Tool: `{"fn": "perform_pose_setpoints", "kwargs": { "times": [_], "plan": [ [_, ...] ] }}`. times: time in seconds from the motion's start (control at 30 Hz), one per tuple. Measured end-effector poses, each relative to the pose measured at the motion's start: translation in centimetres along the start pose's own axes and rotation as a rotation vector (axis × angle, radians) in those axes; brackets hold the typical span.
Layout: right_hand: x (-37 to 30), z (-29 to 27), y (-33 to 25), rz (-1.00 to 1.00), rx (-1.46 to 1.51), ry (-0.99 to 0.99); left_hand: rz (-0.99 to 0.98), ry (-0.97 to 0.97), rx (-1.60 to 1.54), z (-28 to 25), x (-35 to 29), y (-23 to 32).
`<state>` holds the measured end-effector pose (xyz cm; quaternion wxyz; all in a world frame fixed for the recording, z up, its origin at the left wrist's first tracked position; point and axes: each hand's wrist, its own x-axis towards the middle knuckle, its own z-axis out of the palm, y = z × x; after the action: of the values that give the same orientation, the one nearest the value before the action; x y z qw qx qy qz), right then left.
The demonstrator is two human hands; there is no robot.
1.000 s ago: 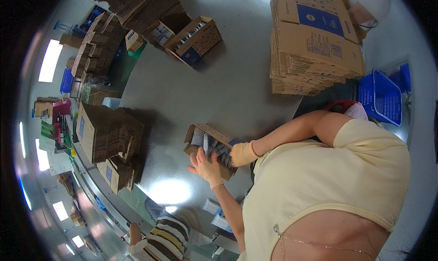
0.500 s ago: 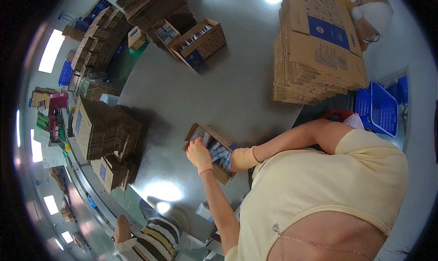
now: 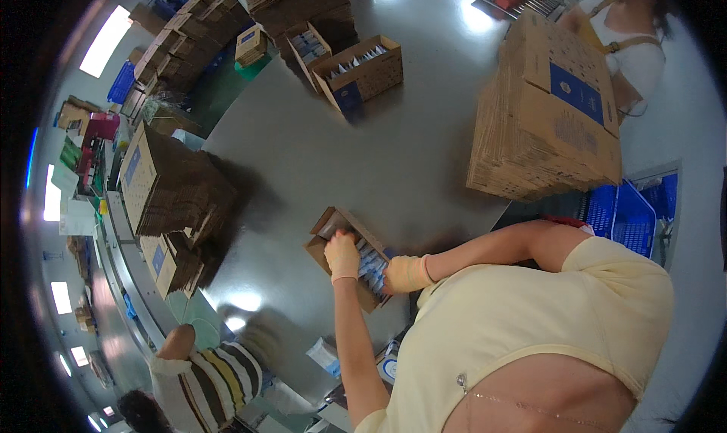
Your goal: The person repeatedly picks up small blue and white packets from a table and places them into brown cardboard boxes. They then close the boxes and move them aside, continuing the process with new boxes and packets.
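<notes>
Likely seating packets (image 3: 370, 265) in carton (image 3: 369, 303): left hand (image 3: 343, 256) inside, right hand (image 3: 407, 274) at edge; can't tell grips. Next needs careful alignment.

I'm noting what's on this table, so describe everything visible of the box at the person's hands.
The box is oblong, brown, seemingly cardboard, open-topped, with a blue patch near the right hand. It sits at an angle on the grey table, its base hidden. Silvery-blue packets line its inside. The left hand reaches into its opening; the right hand is at its right edge.
</notes>
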<state>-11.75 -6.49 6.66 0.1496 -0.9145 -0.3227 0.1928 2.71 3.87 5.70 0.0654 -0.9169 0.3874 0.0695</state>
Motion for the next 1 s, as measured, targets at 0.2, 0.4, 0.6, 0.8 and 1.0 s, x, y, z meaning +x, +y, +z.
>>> {"fn": "perform_pose_setpoints", "kwargs": {
  "times": [0.2,0.4,0.6,0.8,1.0],
  "plan": [
    [0.8,-0.2,-0.3,-0.008,-0.092,-0.053,-0.343,0.397,0.192,2.9,1.2,1.8],
    [-0.3,-1.4,0.2,0.008,-0.184,-0.088,-0.195,-0.15,-0.235,0.9,1.2,1.1],
    [0.5,-1.6,-0.6,-0.057,-0.283,-0.09,-0.119,-0.228,-0.433,6.2,0.6,-0.5],
    [0.0,-0.9,-0.9,-0.051,-0.29,-0.1,-0.333,0.161,-0.732,1.9,-4.4,2.4],
    [-0.3,-2.2,-1.5,-0.056,-0.332,-0.182,-0.633,0.781,-0.59,3.9,-21.9,-7.0]
  ]
}}
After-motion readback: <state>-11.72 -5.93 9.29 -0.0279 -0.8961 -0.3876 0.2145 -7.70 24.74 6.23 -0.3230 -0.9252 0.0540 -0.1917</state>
